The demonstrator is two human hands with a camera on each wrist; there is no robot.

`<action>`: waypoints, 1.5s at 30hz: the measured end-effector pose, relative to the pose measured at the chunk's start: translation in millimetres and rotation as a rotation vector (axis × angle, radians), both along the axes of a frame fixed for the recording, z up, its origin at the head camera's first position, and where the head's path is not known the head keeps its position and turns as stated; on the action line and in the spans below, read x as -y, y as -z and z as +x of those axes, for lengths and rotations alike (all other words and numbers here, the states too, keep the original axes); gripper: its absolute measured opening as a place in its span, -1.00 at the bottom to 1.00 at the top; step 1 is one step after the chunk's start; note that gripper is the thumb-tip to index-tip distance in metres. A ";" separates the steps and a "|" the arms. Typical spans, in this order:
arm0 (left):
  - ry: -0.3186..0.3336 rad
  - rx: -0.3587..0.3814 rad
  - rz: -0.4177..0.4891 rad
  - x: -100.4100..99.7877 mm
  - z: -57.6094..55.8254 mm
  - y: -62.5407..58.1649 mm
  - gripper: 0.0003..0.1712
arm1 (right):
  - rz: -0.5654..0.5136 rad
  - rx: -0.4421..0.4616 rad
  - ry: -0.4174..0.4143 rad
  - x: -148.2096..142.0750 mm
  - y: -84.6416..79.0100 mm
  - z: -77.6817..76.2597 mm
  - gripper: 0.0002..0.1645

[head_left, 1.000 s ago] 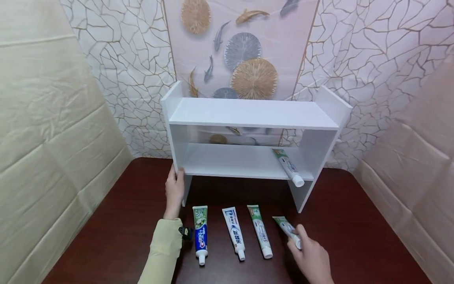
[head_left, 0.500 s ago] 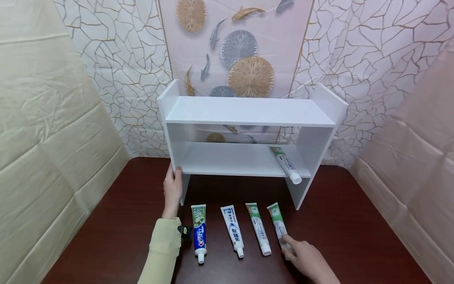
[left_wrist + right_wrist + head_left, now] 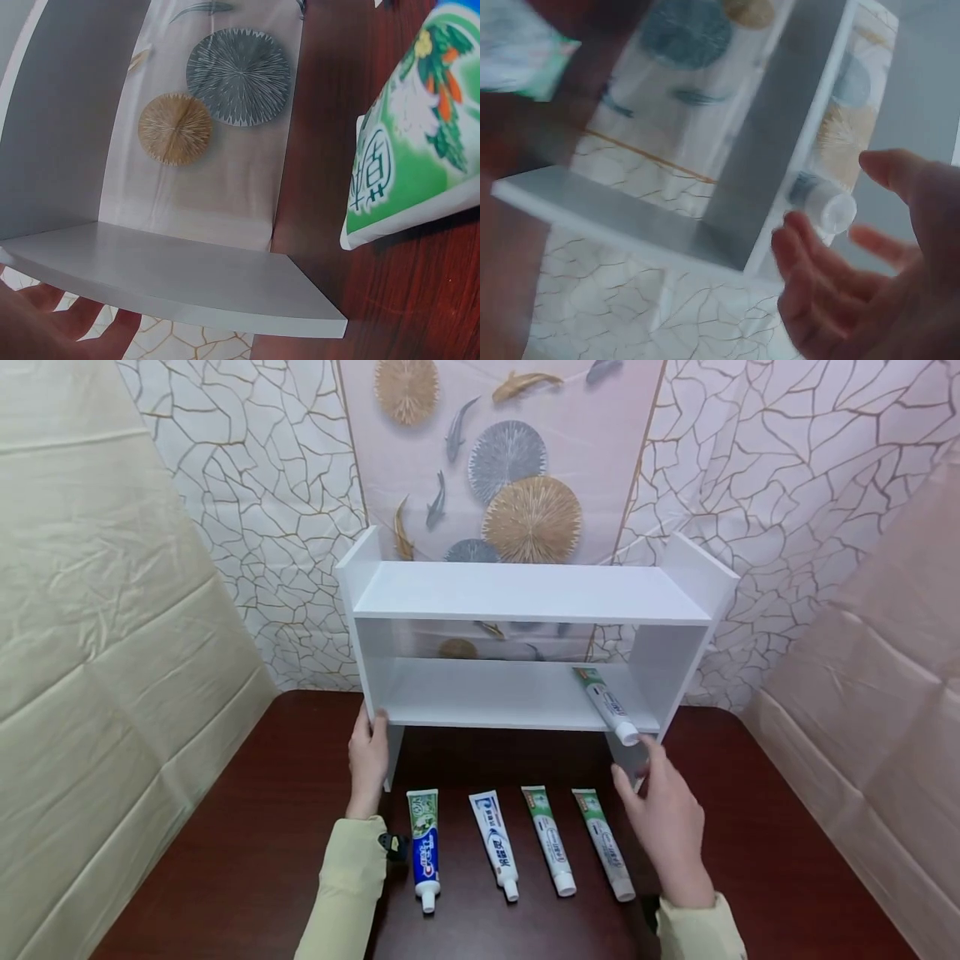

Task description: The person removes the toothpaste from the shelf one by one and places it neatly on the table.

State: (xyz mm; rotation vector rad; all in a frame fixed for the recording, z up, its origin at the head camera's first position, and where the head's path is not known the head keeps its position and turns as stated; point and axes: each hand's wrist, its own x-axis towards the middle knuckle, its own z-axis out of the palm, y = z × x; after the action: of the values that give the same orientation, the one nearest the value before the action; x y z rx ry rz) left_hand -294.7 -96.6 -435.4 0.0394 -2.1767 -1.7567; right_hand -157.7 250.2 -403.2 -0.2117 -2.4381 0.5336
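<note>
My left hand (image 3: 367, 764) grips the left side panel of a white two-tier shelf (image 3: 495, 693); in the left wrist view its fingers (image 3: 71, 319) curl behind the panel edge. On the lower tier lies a green-and-white toothpaste tube (image 3: 606, 703), its white cap (image 3: 832, 210) overhanging the front edge. Just below that cap is my right hand (image 3: 667, 822), thumb and fingers apart, holding nothing. In the right wrist view the cap appears between thumb and fingers; contact cannot be told. Another green-and-white tube (image 3: 602, 843) lies on the table beside the right hand.
In a row before the shelf lie a blue-and-green toothpaste tube (image 3: 424, 852), a white-and-blue tube (image 3: 493, 843) and a further green-and-white tube (image 3: 549, 842). The dark wooden table (image 3: 225, 860) meets patterned cloth (image 3: 285, 510) at the back and padded beige walls at the sides.
My right hand has straightened a green-and-white tube on the table, let go of it, and moved up to the tube on the shelf. The left hand has stayed on the shelf panel.
</note>
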 end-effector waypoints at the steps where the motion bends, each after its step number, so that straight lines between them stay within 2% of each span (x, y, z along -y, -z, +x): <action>1: -0.003 0.000 -0.001 0.2 -0.6 0.4 -0.40 | -0.020 -0.005 0.027 1.4 -4.7 -6.5 -0.35; 5: -0.001 0.019 -0.007 -0.2 -1.9 2.1 -0.39 | -0.089 0.049 0.102 6.1 -14.6 -30.7 -0.25; 9: -0.005 0.031 -0.018 -0.8 -2.3 2.4 -0.39 | -0.110 0.107 0.114 7.2 -15.2 -49.7 -0.24; 15: -0.008 0.016 -0.021 2.2 -1.8 0.0 -0.38 | -0.095 0.041 0.120 6.2 -9.9 -62.6 -0.45; 20: 0.003 0.015 -0.013 3.9 -1.8 -2.2 -0.38 | -0.109 -0.049 0.107 6.2 -6.2 -61.9 -0.55; 24: 0.007 0.011 -0.008 3.8 -2.0 -3.3 -0.39 | -0.120 -0.085 0.108 6.9 -6.2 -60.7 -0.58; 31: 0.014 -0.003 0.006 1.3 -2.4 0.2 -0.39 | -0.159 -0.059 0.115 4.9 -5.9 -54.1 -0.59; 37: 0.005 0.009 -0.017 0.3 -2.2 0.5 -0.38 | -0.166 -0.046 0.113 3.2 -7.0 -40.6 -0.59; 45: 0.001 0.005 0.002 1.8 -1.9 -1.5 -0.39 | -0.155 -0.036 0.112 1.3 -8.7 -25.4 -0.60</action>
State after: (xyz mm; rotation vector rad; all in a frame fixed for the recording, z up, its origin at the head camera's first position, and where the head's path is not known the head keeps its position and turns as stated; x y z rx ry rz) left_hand -296.6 -98.4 -434.0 0.0427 -2.1793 -1.7611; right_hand -183.1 248.9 -394.4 -0.3969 -2.3351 0.6714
